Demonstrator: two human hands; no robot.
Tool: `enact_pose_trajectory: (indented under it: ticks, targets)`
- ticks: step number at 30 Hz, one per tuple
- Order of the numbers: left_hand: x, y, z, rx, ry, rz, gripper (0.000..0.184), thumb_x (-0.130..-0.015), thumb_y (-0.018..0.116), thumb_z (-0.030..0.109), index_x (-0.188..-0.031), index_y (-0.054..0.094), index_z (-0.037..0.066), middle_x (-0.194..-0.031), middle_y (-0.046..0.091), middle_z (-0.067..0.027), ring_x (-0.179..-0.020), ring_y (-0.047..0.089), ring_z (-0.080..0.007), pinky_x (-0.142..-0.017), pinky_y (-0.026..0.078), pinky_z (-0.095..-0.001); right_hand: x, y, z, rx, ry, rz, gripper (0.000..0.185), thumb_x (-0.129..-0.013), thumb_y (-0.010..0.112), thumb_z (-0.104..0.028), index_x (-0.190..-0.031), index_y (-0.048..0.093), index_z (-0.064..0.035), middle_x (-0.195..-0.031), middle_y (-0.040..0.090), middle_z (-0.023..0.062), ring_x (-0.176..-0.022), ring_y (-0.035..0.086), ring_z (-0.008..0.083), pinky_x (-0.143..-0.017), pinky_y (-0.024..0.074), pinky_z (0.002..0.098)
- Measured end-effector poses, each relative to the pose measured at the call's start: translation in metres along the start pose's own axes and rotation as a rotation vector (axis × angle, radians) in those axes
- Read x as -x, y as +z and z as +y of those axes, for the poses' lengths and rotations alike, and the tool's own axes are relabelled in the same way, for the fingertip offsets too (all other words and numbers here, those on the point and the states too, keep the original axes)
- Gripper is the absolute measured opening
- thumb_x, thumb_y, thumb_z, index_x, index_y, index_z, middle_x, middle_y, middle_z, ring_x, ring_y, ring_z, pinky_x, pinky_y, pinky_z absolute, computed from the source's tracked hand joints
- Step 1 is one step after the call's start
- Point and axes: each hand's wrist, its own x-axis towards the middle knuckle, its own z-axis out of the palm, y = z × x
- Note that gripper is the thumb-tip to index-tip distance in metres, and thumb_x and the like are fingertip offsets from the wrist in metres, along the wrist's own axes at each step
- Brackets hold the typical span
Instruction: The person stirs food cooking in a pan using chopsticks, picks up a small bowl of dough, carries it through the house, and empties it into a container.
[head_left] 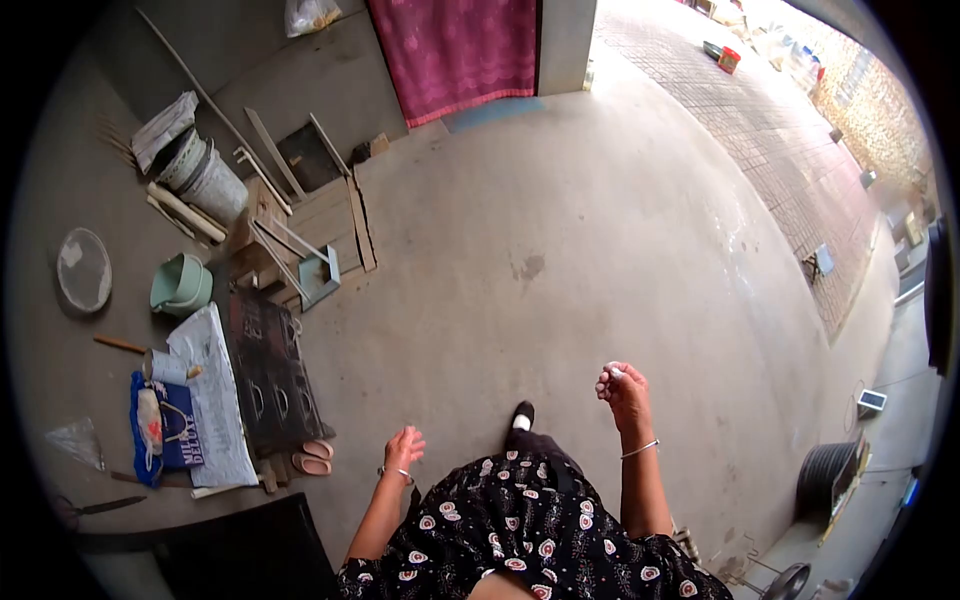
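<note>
My left hand hangs in the air at my left side, its fingers loosely apart and nothing in them. A bracelet circles that wrist. My right hand is raised ahead of me, fingers curled round a small white object whose kind I cannot make out. Neither hand touches any furniture. A dark shoe shows on the concrete floor between them. Nearest to my left hand is a pair of pink slippers beside a dark cabinet.
Beside the cabinet are a green bucket and a blue shopping bag. An upturned stool lies farther along. A pink curtain hangs in a doorway ahead. Paving starts at the right; a coiled hose lies nearer.
</note>
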Motion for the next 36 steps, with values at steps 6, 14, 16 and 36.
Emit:
enact_pose_trajectory:
  ticks: [6,14,16,36]
  targets:
    - [-0.061,0.048,0.056,0.04,-0.068,0.063,0.061,-0.087,0.052,0.046,-0.125,0.046,-0.001,-0.12,0.055,-0.0196,-0.097,0.06,-0.0292,-0.077,0.05,-0.0378,-0.128,0.052,-0.052,0.048,0.053,-0.107,0.012,-0.085,0.054,-0.011,-0.089,0.058,-0.0012,-0.075,0.062,0.0075,-0.064,0.06,0.015,-0.057,0.0487,0.0246]
    - [-0.182,0.082,0.148,0.026,-0.084,0.03,0.07,-0.088,0.049,0.05,-0.128,0.039,-0.006,-0.122,0.051,-0.0241,-0.099,0.059,-0.0324,-0.078,0.051,-0.0396,-0.285,0.109,-0.07,0.054,0.076,-0.151,0.012,-0.085,0.054,-0.013,-0.088,0.059,-0.0019,-0.073,0.061,0.0068,-0.062,0.06,0.0149,-0.056,0.0487,0.0251]
    - [-0.225,0.088,0.185,0.037,-0.066,0.011,0.07,-0.088,0.049,0.05,-0.128,0.039,-0.006,-0.122,0.051,-0.0243,-0.1,0.058,-0.0327,-0.079,0.05,-0.0404,-0.318,0.124,-0.074,0.041,0.082,-0.13,0.012,-0.085,0.054,-0.013,-0.088,0.058,-0.002,-0.074,0.061,0.0067,-0.062,0.059,0.0149,-0.056,0.0485,0.025]
    - [-0.496,0.219,0.542,0.08,0.107,-0.04,0.061,-0.09,0.05,0.045,-0.128,0.043,-0.002,-0.123,0.053,-0.0198,-0.103,0.058,-0.0278,-0.082,0.048,-0.0384,-0.673,0.235,-0.181,0.043,0.075,-0.117,0.012,-0.084,0.055,-0.014,-0.085,0.059,-0.0024,-0.072,0.06,0.0073,-0.06,0.059,0.0156,-0.055,0.0489,0.0251]
